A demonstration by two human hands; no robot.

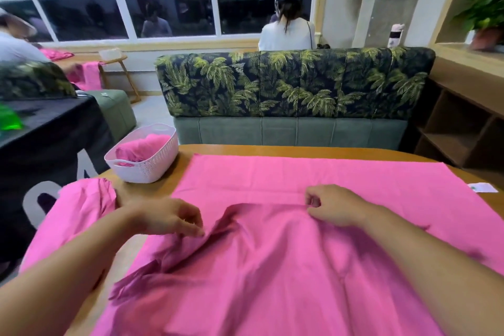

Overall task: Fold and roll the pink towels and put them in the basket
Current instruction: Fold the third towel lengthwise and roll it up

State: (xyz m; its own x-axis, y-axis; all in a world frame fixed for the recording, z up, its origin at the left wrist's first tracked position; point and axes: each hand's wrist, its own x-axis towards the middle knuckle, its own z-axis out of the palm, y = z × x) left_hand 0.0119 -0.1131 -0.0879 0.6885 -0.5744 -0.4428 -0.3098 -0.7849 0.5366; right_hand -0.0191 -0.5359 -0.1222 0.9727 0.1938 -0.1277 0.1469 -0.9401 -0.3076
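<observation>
The towel [272, 267] under the left hand [169, 217] and right hand [335, 206] is looking like thin, matt pink cloth, creasing softly. Beyond the left hand, the basket [152, 169] is showing white, slightly glossy perforated plastic. The table [272, 149] around both hands is gleaming as smooth, shiny wood.
</observation>
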